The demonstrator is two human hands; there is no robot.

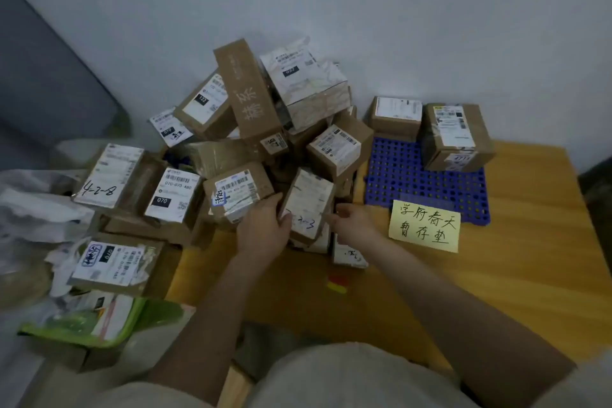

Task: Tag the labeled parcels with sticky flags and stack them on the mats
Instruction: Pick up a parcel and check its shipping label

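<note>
The person leans over a big messy pile of parcels [251, 129] by the wall. The left hand [265, 225] has its fingers [285, 219] curled round the left edge of a small box [309, 205] at the front of the pile, holding it tilted up. The right hand [352, 222] is just beside the box's right side, fingers loosely bent (I cannot tell if they touch it). A blue mat [427, 182] lies on the wooden bench [516, 258] to the right, with two parcels [455, 136] stacked at its back edge. A yellow note [425, 230] lies on the mat's front. Red and yellow sticky flags [337, 284] lie on the bench near the arms.
</note>
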